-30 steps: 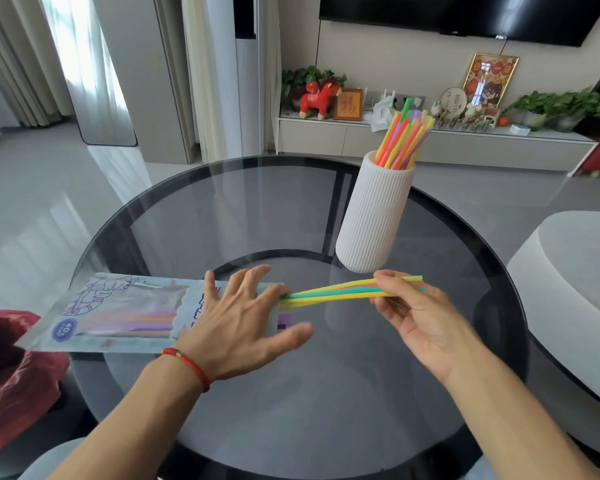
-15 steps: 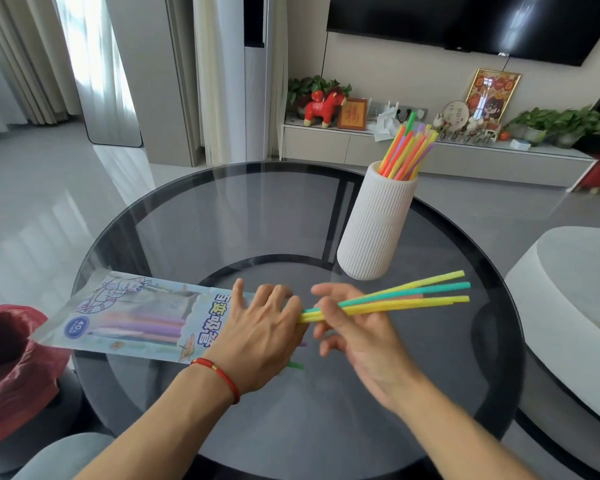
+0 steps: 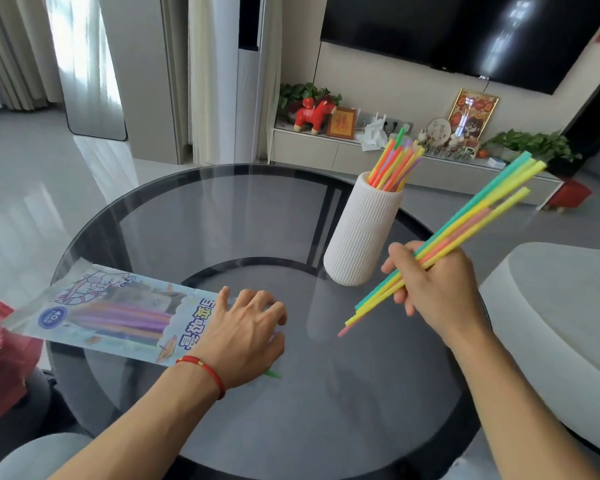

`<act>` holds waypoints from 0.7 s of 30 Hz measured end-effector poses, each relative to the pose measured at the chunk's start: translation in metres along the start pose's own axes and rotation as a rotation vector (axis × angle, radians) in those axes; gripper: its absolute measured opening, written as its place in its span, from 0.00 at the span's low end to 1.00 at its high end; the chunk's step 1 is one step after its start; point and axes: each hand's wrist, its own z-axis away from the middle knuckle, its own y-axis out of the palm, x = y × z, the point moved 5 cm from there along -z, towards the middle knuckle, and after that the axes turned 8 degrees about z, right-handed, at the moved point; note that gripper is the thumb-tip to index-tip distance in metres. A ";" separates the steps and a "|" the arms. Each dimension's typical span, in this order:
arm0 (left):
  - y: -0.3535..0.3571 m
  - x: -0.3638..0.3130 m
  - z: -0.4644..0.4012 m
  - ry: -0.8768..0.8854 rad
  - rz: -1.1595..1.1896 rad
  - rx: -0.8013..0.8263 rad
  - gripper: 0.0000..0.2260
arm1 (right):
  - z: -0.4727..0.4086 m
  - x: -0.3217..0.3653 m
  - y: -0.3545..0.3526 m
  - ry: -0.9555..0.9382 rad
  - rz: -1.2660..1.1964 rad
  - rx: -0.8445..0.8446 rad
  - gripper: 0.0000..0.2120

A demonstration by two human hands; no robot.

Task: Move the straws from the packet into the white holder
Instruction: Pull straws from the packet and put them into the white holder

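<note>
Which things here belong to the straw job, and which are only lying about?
Belong to the job:
packet, under the left hand
bunch of straws, held in the right hand
white holder, with straws already in it

Just lying about:
red toy horse
picture frame
potted plants
red bag

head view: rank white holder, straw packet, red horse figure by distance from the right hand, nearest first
From the right hand:
1. white holder, just to its left on the glass table.
2. straw packet, across the table under the left hand.
3. red horse figure, on the far cabinet by the wall.
</note>
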 end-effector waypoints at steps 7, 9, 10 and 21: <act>-0.001 0.000 0.000 0.001 0.047 -0.033 0.09 | 0.018 -0.011 0.081 -0.036 0.178 0.186 0.21; -0.001 0.001 0.000 0.004 0.053 -0.042 0.09 | 0.026 -0.025 0.089 0.003 0.118 0.213 0.20; -0.001 0.001 -0.001 0.004 0.053 -0.043 0.09 | 0.026 -0.028 0.089 0.008 0.094 0.206 0.20; -0.001 -0.009 -0.012 0.016 0.240 -0.195 0.09 | 0.008 -0.022 0.072 0.158 -0.284 0.097 0.15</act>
